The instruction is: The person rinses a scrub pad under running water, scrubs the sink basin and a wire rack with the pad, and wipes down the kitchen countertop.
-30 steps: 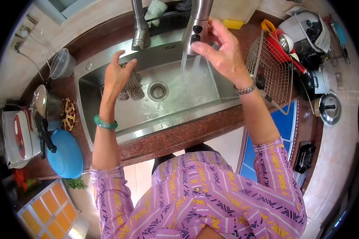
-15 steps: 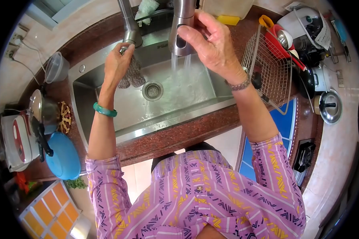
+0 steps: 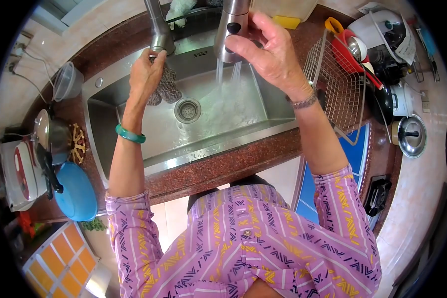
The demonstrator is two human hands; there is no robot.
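My left hand (image 3: 146, 74) is closed on a dark grey-brown, rough-textured scrubber (image 3: 167, 89), which hangs down over the left part of the sink. The base of the metal tap (image 3: 163, 42) rises just behind that hand. My right hand (image 3: 274, 54) is at the tap's spray head (image 3: 232, 37), the thumb pressed to its front by the buttons and the fingers around its right side. Water (image 3: 228, 73) runs from the spray head into the steel sink (image 3: 218, 111). A round drain (image 3: 187, 110) lies between the scrubber and the falling water.
A wire basket (image 3: 340, 79) stands right of the sink, with a red pan (image 3: 343, 52) and a ladle behind it. A blue plastic basin (image 3: 76, 191), a lidded pot (image 3: 54, 136) and a clear tub (image 3: 68, 82) are on the left. Behind the tap lies a yellow sponge (image 3: 286, 22).
My right thumb sits slightly lower on the spray head, and a dark button above it shows more plainly. The water streams have shifted a little. My left hand still holds the scrubber.
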